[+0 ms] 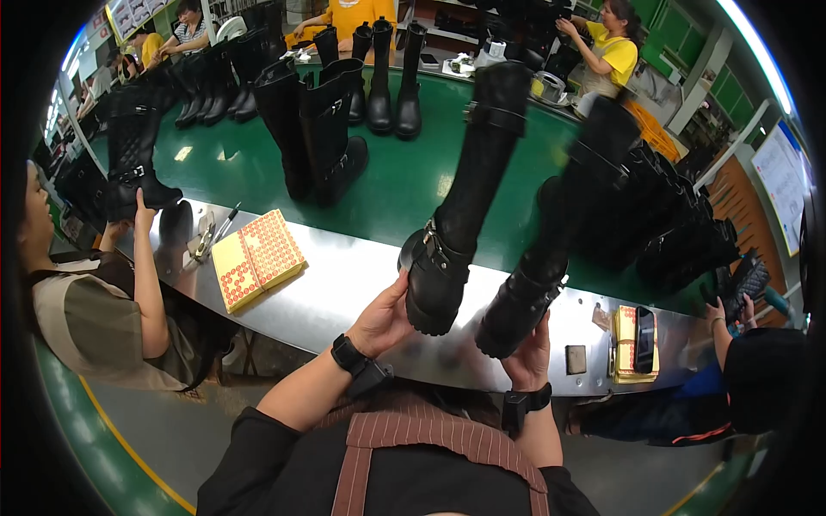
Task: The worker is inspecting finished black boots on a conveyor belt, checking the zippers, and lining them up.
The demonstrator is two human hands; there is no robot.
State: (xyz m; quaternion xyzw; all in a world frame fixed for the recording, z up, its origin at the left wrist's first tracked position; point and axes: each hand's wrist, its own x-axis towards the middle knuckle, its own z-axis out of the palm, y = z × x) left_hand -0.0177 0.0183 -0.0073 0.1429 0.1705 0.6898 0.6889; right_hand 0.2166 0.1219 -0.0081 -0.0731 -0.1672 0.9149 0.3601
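A green bench (404, 189) stretches beyond your left hand (385, 322), which grasps a tall black boot (471, 198) near the sole, while your right hand (528, 359) grips a second boot (559, 228); left of both lies a yellow paper stack (258, 261).

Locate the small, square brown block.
In the head view, the block lies right of the right hand, on the shiny metal ledge, left of the yellow, red-dotted paper stack.
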